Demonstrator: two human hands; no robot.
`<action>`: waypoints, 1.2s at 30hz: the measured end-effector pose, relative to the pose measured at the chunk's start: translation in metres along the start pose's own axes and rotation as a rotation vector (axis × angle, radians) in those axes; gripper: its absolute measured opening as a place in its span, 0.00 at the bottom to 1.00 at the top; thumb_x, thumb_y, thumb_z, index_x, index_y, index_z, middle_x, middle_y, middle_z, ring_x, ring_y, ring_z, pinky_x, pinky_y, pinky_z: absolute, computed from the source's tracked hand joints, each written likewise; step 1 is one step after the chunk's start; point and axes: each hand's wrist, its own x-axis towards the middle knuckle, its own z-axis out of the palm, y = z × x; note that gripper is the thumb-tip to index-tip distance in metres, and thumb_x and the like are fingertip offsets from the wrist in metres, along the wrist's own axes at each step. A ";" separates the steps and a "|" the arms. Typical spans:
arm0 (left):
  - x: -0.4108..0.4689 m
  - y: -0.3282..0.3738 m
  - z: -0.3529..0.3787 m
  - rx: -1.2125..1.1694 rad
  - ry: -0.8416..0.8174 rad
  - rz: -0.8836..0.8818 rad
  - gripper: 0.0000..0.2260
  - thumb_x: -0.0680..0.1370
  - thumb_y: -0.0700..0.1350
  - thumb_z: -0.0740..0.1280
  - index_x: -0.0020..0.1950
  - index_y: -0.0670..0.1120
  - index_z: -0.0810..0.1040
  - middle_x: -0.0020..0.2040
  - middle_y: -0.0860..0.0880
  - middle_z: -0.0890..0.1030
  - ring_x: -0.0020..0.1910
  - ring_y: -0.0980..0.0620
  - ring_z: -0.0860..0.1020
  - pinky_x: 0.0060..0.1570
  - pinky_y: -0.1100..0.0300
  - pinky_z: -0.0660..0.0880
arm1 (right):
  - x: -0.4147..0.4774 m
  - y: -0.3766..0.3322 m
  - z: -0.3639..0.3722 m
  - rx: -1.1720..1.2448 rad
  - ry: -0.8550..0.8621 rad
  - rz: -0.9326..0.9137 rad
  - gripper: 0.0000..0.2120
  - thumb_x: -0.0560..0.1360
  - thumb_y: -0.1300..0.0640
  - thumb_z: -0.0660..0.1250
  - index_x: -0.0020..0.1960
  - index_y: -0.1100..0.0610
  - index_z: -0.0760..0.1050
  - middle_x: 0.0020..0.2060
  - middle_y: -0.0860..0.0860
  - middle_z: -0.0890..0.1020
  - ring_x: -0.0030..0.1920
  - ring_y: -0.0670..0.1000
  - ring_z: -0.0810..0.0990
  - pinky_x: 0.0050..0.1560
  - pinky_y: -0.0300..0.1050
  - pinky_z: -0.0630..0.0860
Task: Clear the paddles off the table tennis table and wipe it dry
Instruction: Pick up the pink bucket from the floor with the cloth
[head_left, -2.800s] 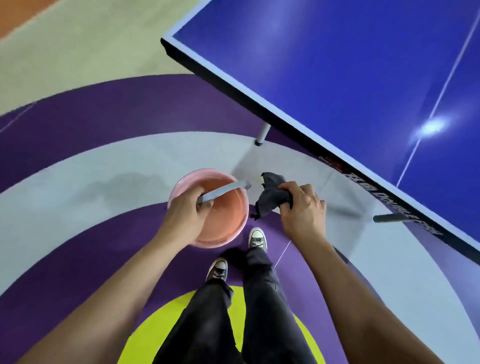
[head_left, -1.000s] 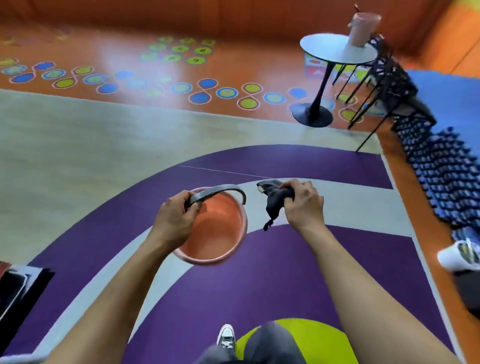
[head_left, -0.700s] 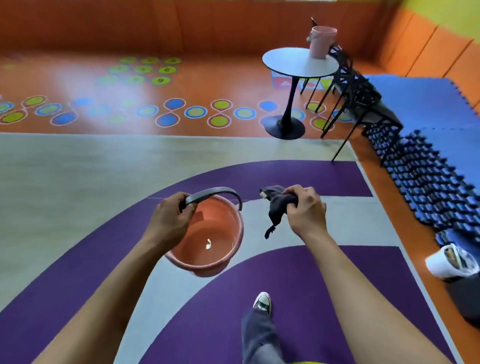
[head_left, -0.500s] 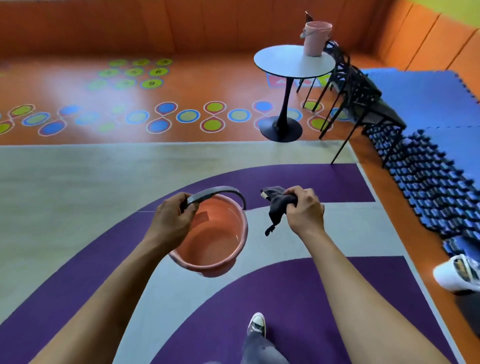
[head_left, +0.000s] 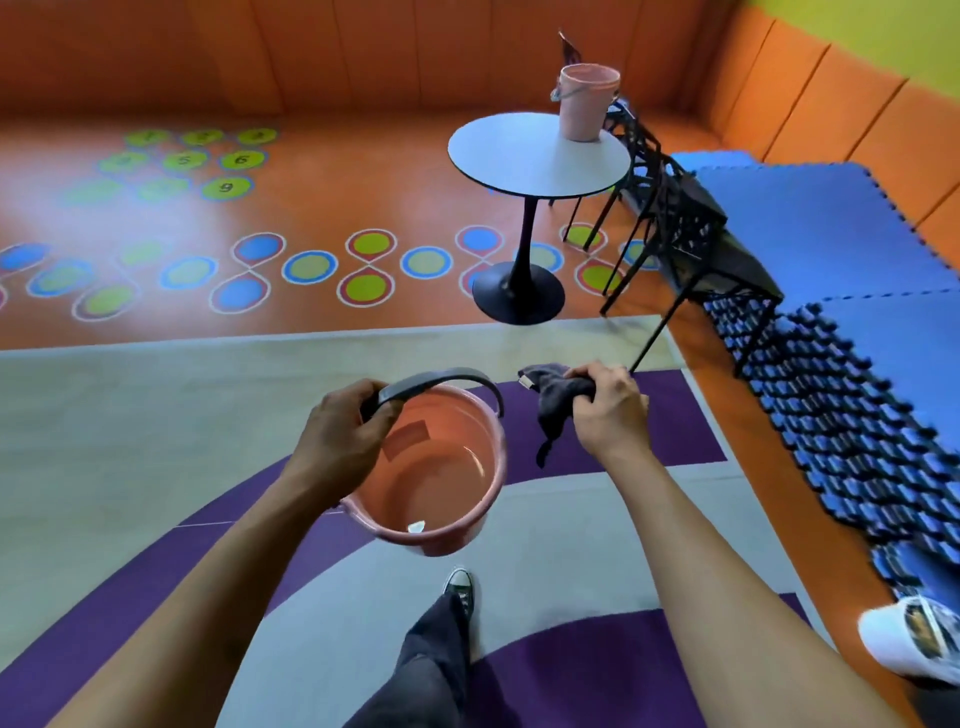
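My left hand grips the grey handle of a pink bucket, which hangs tilted in front of me with a little water in its bottom. To its right, my right hand is closed around a dark grey cloth, whose loose end dangles down. The table tennis table and the paddles are out of view.
Ahead stands a round white table on a black pedestal, with a second pink bucket on it. Black chairs stand to its right, beside blue foam mats. A white bin sits at the lower right.
I have turned away from the blue table tennis table and walked toward the round table, which looks closer now. Both hands keep the same hold on bucket and cloth.
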 end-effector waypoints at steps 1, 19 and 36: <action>0.025 0.000 0.004 -0.001 -0.011 0.012 0.04 0.81 0.44 0.68 0.53 0.47 0.83 0.44 0.49 0.84 0.45 0.46 0.82 0.46 0.48 0.78 | 0.025 -0.001 0.003 0.008 0.007 0.011 0.16 0.76 0.62 0.63 0.60 0.49 0.79 0.55 0.56 0.77 0.59 0.61 0.76 0.61 0.54 0.66; 0.477 0.060 0.065 0.027 0.036 0.129 0.05 0.83 0.43 0.65 0.55 0.46 0.80 0.42 0.49 0.81 0.40 0.50 0.78 0.37 0.56 0.73 | 0.441 -0.027 0.045 0.088 0.060 0.066 0.17 0.73 0.64 0.64 0.57 0.48 0.80 0.54 0.53 0.77 0.57 0.60 0.78 0.62 0.58 0.72; 0.892 0.134 0.132 0.002 0.151 0.167 0.08 0.83 0.44 0.65 0.58 0.44 0.81 0.45 0.47 0.82 0.43 0.46 0.78 0.39 0.57 0.63 | 0.839 -0.056 0.084 0.007 0.054 0.017 0.17 0.72 0.63 0.66 0.57 0.50 0.81 0.51 0.56 0.79 0.55 0.62 0.78 0.61 0.56 0.71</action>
